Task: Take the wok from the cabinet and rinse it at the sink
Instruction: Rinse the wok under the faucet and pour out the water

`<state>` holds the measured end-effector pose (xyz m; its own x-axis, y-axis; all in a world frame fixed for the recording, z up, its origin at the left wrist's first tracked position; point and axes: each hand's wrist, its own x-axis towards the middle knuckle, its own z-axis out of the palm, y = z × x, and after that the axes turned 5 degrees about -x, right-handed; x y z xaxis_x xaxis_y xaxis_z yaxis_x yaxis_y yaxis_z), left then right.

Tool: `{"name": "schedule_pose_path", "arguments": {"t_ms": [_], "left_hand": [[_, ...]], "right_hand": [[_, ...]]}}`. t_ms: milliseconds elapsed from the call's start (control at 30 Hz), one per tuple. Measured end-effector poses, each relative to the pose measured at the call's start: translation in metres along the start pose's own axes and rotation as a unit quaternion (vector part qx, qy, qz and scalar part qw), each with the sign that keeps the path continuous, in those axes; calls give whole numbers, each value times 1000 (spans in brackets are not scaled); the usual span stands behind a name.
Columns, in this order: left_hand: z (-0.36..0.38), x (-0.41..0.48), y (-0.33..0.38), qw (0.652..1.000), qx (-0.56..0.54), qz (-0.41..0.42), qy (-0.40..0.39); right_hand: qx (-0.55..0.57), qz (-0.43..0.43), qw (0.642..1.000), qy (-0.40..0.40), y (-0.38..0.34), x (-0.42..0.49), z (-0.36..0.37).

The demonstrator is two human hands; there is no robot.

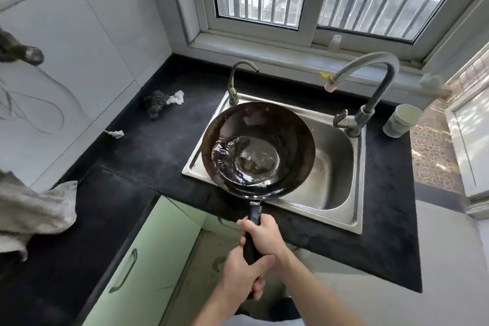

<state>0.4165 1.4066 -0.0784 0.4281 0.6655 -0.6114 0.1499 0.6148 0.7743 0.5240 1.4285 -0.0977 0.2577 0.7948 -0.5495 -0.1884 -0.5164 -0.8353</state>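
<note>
The wok (258, 148) hangs over the sink's (341, 209) left part, the faucet (370, 87) behind to its right.

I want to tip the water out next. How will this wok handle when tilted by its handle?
The wok probably feels front-heavy: both the left hand and right hand grip its long handle. The pooled water will likely rush sideways and shift the weight suddenly. The wet dark metal looks stiff, not fragile.

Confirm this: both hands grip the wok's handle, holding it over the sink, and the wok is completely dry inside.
One detail is wrong. In the head view both the left hand and right hand do grip the handle, holding the wok over the sink, but it is not dry: a pool of water sits in its bottom.
</note>
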Motion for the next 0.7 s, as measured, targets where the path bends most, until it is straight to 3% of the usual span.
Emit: {"name": "schedule_pose_path", "arguments": {"t_ms": [267,700], "left_hand": [[13,20,16,999,33,1,-14],[53,25,21,984,157,5,83]], "right_hand": [[57,19,998,16,-11,15,-18],[160,62,981,-90,-8,29,-52]]}}
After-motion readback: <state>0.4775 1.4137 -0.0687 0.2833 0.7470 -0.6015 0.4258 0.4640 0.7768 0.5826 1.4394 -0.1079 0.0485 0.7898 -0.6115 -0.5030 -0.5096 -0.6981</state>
